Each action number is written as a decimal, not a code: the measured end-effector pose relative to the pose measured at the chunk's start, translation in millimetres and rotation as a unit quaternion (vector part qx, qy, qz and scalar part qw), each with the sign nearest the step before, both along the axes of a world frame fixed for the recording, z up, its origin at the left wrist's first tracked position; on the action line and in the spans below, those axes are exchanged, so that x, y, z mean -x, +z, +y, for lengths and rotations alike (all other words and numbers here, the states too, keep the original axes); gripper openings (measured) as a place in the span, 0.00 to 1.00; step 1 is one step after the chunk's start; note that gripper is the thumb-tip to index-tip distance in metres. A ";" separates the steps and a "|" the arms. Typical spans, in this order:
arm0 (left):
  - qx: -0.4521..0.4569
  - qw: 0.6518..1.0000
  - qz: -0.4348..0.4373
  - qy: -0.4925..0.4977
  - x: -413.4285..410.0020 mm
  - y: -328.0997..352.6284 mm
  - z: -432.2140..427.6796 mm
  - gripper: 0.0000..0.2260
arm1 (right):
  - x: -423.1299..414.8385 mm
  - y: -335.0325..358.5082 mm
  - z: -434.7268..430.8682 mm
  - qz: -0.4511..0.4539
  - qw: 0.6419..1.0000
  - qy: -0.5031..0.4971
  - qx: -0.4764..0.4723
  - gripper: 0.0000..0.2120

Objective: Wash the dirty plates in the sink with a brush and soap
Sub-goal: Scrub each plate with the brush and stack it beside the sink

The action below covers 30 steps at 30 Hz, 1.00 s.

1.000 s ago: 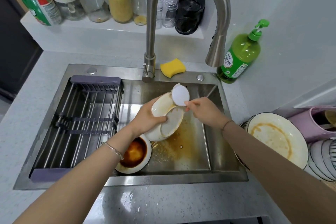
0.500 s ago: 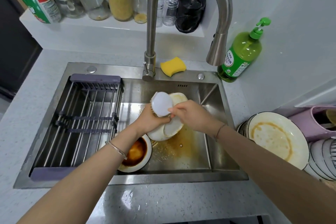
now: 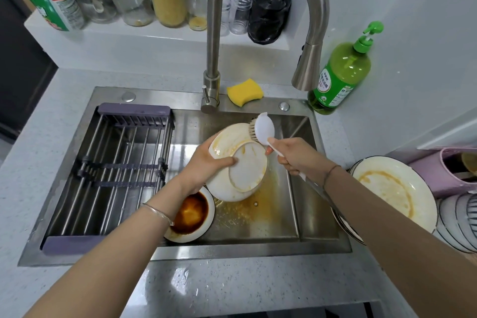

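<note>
- Head view, item 1: plate point(image 3: 240, 173), white, held tilted over the sink point(image 3: 320, 214), foot ring toward the camera; orange smears show on its upper rim and edge
- Item 2: left hand point(image 3: 206, 165), fingers and thumb curled round the plate's left edge, holding it clear of the basin floor
- Item 3: brush point(image 3: 263, 128), white head with pale bristles touching the plate's upper right rim
- Item 4: right hand point(image 3: 296, 157), closed round the brush handle just below the head
- Item 5: saucer point(image 3: 191, 214), coated in brown sauce, lying on the basin floor under the left wrist; unwashed
- Item 6: stack of plates point(image 3: 392, 188), on the counter right of the sink; top one carries an orange ring, unwashed
- Item 7: soap bottle point(image 3: 340, 72), green, upright at the sink's back right corner; no suds visible on the plate
- Item 8: faucet point(image 3: 214, 33), no water seen running; sponge point(image 3: 244, 91) beside its base
- Item 9: rack point(image 3: 116, 168), across the sink's left half, holds no washed dish
- Progress, judged: early; first plate under scrubbing, rinsing and all other dishes remain
</note>
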<state>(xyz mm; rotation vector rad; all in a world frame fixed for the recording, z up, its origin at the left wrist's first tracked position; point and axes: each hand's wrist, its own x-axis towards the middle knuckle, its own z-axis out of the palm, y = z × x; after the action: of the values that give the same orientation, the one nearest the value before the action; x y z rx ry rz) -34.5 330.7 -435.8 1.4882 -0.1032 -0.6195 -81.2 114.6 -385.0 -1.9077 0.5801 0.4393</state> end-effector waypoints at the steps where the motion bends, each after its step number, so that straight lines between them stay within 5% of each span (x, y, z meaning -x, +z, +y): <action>1: 0.010 1.000 0.017 0.014 -2.1 -0.2 1.5 0.26 | 2.2 -3.5 -3.2 0.008 1.000 -0.004 0.002 0.18; 5: 0.045 0.995 0.070 0.052 -11.1 0.2 10.5 0.24 | 23.1 -22.2 -13.4 0.083 0.996 -0.013 -0.023 0.19; 14: 0.093 0.979 0.152 0.101 -16.6 -5.8 11.3 0.16 | 19.5 -22.3 -7.1 0.067 0.995 -0.009 -0.075 0.19; 20: 0.129 0.959 0.222 0.123 -12.6 -18.4 14.8 0.23 | 27.6 -33.5 4.4 0.072 0.991 -0.049 -0.105 0.19; 25: 0.163 0.947 0.235 0.148 -17.2 -18.3 8.0 0.12 | 30.0 -31.9 10.1 0.075 0.989 -0.069 -0.110 0.19; 30: 0.173 0.936 0.262 0.160 -16.1 -26.0 0.1 0.13 | 50.5 -38.9 33.6 0.082 0.989 -0.064 -0.100 0.18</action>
<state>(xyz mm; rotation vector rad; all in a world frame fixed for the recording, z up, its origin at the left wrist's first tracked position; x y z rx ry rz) -18.4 330.8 -461.8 0.9339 0.4194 -0.6712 -131.7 148.2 -423.9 -1.6422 0.7340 0.5547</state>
